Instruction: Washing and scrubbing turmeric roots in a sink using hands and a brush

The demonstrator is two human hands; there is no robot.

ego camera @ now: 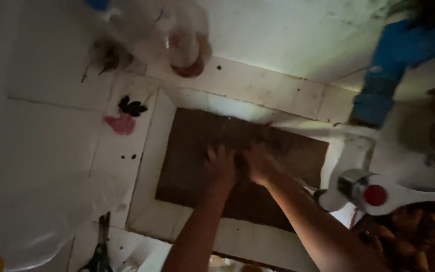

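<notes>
While one tap (373, 194) juts, two hands (240, 163) meet in one sink (152, 151).

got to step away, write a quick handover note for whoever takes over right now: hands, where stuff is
Left hand and right hand: both down in the tiled sink basin, fingers spread, close together; blurred, so any grip is unclear.
Tap with red-dotted lever: right of the basin.
Scissors: on the counter at lower left.
Orange-brown pieces: piled at lower right.
Done and left: can't tell.
</notes>
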